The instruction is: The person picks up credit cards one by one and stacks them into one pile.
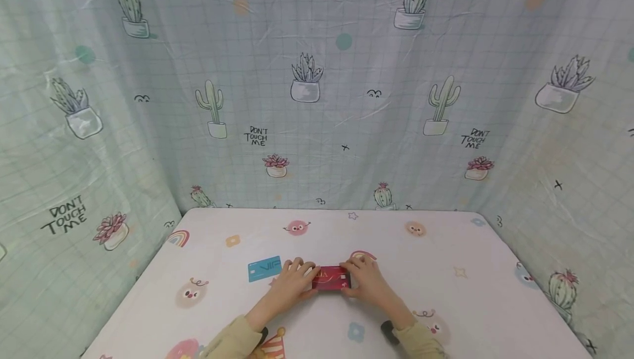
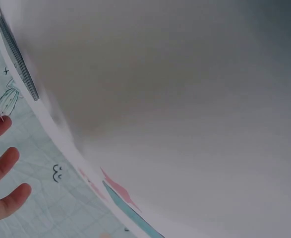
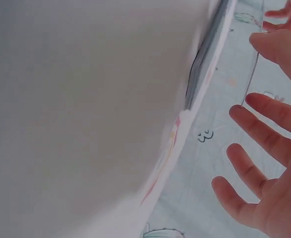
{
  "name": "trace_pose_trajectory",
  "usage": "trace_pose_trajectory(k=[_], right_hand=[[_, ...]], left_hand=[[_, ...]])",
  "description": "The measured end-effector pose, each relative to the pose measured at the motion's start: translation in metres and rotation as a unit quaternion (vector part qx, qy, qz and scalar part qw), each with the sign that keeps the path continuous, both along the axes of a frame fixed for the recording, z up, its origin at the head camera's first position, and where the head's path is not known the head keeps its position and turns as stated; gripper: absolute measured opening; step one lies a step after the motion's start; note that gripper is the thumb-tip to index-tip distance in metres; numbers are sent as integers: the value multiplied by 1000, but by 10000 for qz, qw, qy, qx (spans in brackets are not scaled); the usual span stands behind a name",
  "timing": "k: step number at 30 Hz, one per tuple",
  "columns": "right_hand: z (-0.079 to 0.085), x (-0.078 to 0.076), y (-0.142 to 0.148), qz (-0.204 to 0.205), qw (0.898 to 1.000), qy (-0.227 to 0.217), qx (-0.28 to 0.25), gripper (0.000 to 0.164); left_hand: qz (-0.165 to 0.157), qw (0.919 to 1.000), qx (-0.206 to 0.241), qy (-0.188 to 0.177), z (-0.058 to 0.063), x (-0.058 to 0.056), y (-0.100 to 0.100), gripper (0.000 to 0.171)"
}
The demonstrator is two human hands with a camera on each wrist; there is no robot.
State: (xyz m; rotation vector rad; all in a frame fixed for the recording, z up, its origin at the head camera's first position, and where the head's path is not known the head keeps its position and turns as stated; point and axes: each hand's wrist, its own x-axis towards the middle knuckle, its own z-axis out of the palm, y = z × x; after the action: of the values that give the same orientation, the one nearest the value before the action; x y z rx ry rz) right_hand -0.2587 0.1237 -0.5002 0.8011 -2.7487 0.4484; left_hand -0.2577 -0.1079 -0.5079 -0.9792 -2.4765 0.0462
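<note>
A red card with gold lettering is held between both hands in the head view. My left hand pinches its left end, and my right hand pinches the right end between thumb and fingers. Seen edge-on, the card is a thin line, raised above the table. Below it lies a dark-edged stack of cards, also visible in the left wrist view as layered strips. A blue card marked VIP lies flat on the table, just beyond the left hand.
The white table carries printed cartoon figures, rainbows and flowers. A pale cloth curtain with cactus prints surrounds its back and sides. Dark bands show near the cuffs of the light green sleeves.
</note>
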Motion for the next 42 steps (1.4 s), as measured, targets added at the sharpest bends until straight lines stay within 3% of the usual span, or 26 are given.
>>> trace_pose_trajectory(k=[12, 22, 29, 42], right_hand=[[-1, -10, 8, 205, 9982, 198, 522, 55], [-1, -16, 13, 422, 9959, 365, 713, 53], [1, -19, 13, 318, 9957, -57, 863, 53], [-5, -23, 12, 359, 9939, 4, 1046, 53]], left_hand=[[-140, 9992, -169, -320, 4, -9, 5, 52], [-156, 9985, -364, -378, 4, -18, 9, 53], [-58, 9974, -437, -578, 4, -22, 11, 53], [46, 9948, -508, -881, 1, -23, 11, 53]])
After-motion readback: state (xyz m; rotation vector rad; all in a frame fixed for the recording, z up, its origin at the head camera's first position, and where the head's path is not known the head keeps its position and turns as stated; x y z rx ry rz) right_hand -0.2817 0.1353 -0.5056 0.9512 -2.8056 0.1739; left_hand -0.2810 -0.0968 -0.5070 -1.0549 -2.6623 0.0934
